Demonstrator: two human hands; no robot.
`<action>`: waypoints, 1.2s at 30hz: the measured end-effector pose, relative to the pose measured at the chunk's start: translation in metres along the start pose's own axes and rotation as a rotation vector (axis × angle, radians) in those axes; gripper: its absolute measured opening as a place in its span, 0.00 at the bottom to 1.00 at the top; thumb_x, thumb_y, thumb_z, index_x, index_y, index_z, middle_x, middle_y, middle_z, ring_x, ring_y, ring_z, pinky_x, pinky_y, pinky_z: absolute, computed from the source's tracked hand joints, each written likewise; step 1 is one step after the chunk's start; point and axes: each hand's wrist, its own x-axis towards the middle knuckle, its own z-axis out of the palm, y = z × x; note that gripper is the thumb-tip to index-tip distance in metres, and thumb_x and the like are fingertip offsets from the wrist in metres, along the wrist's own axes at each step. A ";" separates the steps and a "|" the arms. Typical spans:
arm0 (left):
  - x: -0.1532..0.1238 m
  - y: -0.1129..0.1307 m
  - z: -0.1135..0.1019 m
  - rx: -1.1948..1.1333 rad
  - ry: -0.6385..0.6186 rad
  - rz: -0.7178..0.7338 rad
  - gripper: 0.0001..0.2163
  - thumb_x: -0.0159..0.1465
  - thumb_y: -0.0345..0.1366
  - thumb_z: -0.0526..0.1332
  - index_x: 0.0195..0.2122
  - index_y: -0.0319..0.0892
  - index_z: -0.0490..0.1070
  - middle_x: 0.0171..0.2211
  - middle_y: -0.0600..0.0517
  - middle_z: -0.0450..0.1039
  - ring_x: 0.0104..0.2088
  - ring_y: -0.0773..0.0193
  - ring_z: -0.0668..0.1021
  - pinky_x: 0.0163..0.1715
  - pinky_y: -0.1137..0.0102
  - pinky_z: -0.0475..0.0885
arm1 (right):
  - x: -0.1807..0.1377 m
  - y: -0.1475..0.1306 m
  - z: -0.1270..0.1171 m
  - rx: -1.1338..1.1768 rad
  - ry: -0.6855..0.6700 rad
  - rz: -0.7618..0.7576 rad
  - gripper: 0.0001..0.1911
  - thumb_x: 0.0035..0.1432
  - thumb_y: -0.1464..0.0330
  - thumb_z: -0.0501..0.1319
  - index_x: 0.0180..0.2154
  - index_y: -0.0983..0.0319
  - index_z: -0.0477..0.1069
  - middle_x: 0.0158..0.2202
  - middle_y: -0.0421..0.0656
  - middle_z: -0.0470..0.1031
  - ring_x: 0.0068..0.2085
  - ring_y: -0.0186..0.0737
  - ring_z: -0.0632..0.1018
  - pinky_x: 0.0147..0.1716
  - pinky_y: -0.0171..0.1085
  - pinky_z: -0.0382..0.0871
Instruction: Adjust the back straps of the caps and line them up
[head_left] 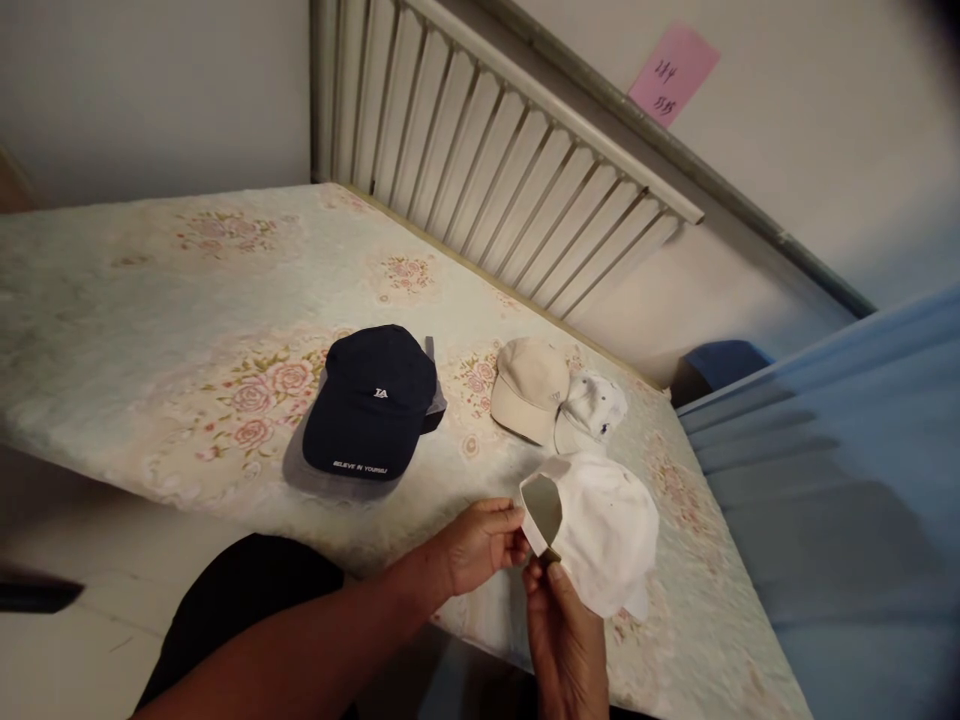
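A white baseball cap [611,525] is held between my two hands, its back opening facing left toward me. My left hand [484,545] pinches the back strap at the left side of the opening. My right hand [562,620] grips the strap's lower end, by a small dark olive piece, with thumb and fingers closed. Just beyond lie a beige cap [532,385] and a smaller white cap [592,405] with a dark logo, touching each other. A navy cap [375,400] with white lettering rests farther left, on top of a grey one that is mostly covered.
The caps lie on a bed or table with a floral cover [405,275]. A slatted metal radiator [495,150] runs along the wall behind it. A blue curtain [840,480] hangs at the right, and a pink note [675,72] is on the wall.
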 end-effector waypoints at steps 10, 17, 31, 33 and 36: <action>0.002 -0.003 -0.002 -0.150 0.075 -0.065 0.07 0.57 0.35 0.62 0.34 0.36 0.72 0.31 0.46 0.75 0.32 0.60 0.78 0.38 0.64 0.68 | -0.003 0.002 -0.029 -0.051 -0.002 0.112 0.18 0.37 0.70 0.71 0.35 0.60 0.73 0.32 0.39 0.75 0.31 0.37 0.73 0.31 0.38 0.72; 0.004 -0.005 -0.004 -0.121 0.144 -0.073 0.07 0.57 0.38 0.62 0.31 0.39 0.73 0.29 0.46 0.75 0.30 0.61 0.76 0.38 0.65 0.67 | -0.005 -0.002 -0.051 -0.102 -0.041 0.144 0.13 0.33 0.69 0.72 0.27 0.59 0.73 0.26 0.39 0.74 0.30 0.41 0.74 0.27 0.38 0.71; 0.006 -0.009 -0.019 -0.088 0.054 -0.095 0.11 0.59 0.40 0.59 0.26 0.37 0.72 0.23 0.51 0.71 0.22 0.68 0.71 0.28 0.71 0.63 | -0.014 -0.012 -0.061 -0.120 -0.101 0.167 0.12 0.35 0.65 0.71 0.27 0.57 0.75 0.26 0.39 0.72 0.26 0.37 0.69 0.23 0.37 0.66; 0.003 -0.009 -0.017 -0.101 0.055 -0.117 0.11 0.59 0.39 0.59 0.25 0.36 0.71 0.22 0.52 0.70 0.22 0.68 0.72 0.28 0.72 0.64 | -0.015 -0.016 -0.061 -0.087 -0.095 0.175 0.12 0.34 0.66 0.71 0.27 0.57 0.75 0.26 0.38 0.72 0.27 0.37 0.69 0.23 0.36 0.66; -0.001 -0.013 -0.008 -0.152 0.114 -0.115 0.10 0.59 0.38 0.60 0.25 0.36 0.69 0.21 0.53 0.70 0.22 0.69 0.72 0.28 0.73 0.65 | -0.017 -0.023 -0.061 -0.081 -0.111 0.179 0.15 0.35 0.67 0.71 0.31 0.57 0.74 0.28 0.39 0.72 0.26 0.36 0.69 0.23 0.36 0.66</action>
